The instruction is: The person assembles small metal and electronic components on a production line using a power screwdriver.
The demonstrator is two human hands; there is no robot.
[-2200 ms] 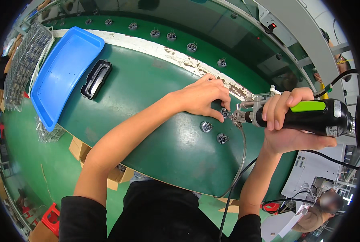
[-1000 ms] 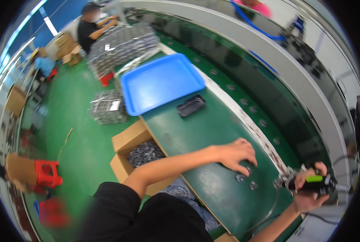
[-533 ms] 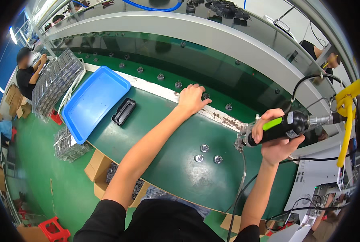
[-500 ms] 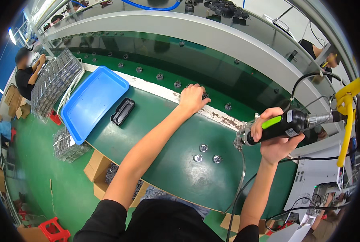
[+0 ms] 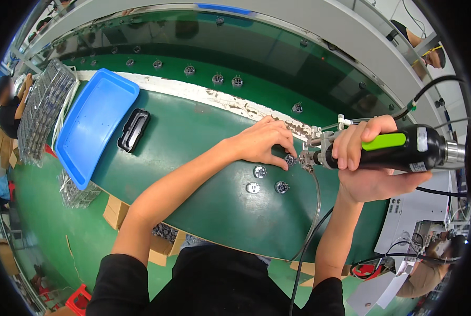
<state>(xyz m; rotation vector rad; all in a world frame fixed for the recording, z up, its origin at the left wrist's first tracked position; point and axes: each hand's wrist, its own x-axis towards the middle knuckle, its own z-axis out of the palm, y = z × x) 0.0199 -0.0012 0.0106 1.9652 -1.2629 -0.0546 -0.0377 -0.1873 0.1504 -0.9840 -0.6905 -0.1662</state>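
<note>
My left hand (image 5: 263, 143) reaches over the green bench, thumb and fingers closed around a small round part (image 5: 290, 159). That part sits right at the metal nose of a black powered screwdriver (image 5: 404, 149) with a bright green lever. My right hand (image 5: 359, 181) is wrapped around the screwdriver's body, which lies nearly level with its tip toward the left. Whether the tip touches the part cannot be made out. Just below the left hand, three more small round parts, one standing at the top (image 5: 260, 171), one at the left (image 5: 253, 188), one at the right (image 5: 282, 187), rest on the bench.
Beyond a worn white rail (image 5: 188, 90), a green conveyor (image 5: 175, 73) carries several similar parts. A blue tray (image 5: 95, 124) and a black oblong holder (image 5: 133, 130) stand at the left. A hose and cables hang from the screwdriver. Stacked clear trays (image 5: 45, 108) and a co-worker are farther left.
My left hand has come from the conveyor side to the screwdriver's nose, now with a round part. The screwdriver has turned more level. The view has shifted somewhat.
</note>
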